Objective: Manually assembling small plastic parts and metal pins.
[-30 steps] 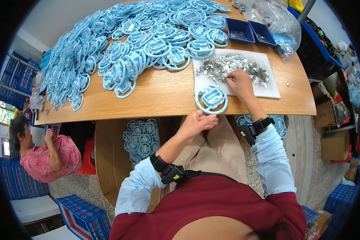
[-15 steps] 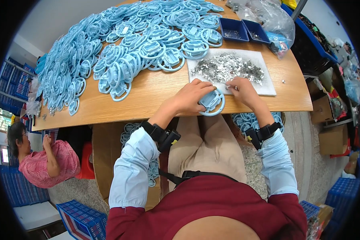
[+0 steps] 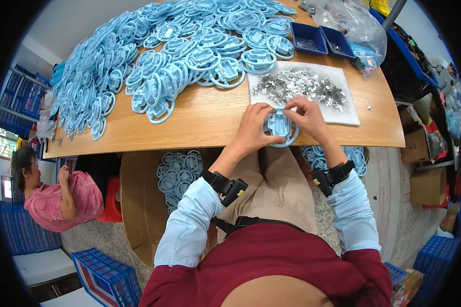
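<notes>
Over the table's front edge, my left hand grips a light blue round plastic part with a ring-shaped rim and a rectangular recessed middle. Its recessed side faces up. My right hand is closed in a pinch at the part's upper edge, thumb and forefinger pressed together. Whatever sits between those fingertips is hidden. Just beyond my hands, a pile of small silvery metal pieces lies on a white foam sheet.
A large heap of the same blue parts covers the table's far left. Behind the foam stand two dark blue trays and a clear plastic bag. More parts fill a cardboard box below. Another person sits at left.
My right hand has moved from the foam's front edge to the blue part. My left hand has turned the part, and its recessed middle now shows more fully.
</notes>
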A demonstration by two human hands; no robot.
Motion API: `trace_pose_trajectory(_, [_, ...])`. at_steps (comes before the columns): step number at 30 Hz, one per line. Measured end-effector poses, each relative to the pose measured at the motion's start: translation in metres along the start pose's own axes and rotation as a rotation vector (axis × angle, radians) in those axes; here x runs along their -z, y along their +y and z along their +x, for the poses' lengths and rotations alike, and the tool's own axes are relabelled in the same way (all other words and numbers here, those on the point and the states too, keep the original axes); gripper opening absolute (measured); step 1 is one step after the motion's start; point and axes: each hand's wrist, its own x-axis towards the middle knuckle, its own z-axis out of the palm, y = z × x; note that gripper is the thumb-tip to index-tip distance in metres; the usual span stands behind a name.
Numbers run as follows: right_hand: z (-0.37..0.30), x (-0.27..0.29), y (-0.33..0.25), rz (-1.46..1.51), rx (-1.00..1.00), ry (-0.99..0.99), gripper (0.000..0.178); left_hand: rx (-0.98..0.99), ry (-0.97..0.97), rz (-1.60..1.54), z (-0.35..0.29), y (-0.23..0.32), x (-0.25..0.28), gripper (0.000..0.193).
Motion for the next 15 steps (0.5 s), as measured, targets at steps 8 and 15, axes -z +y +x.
trace_pose_trajectory(8, [-0.003, -0.023, 0.009, -0.021, 0.128, 0.126, 0.01, 0.037, 0.071, -0.028, -0.002, 0.0, -0.006, 0.067])
trace_pose_trajectory(15, [-0.008, -0.027, 0.012, -0.061, 0.124, 0.178, 0.01, 0.058, 0.039, 0.015, -0.001, 0.002, -0.005, 0.068])
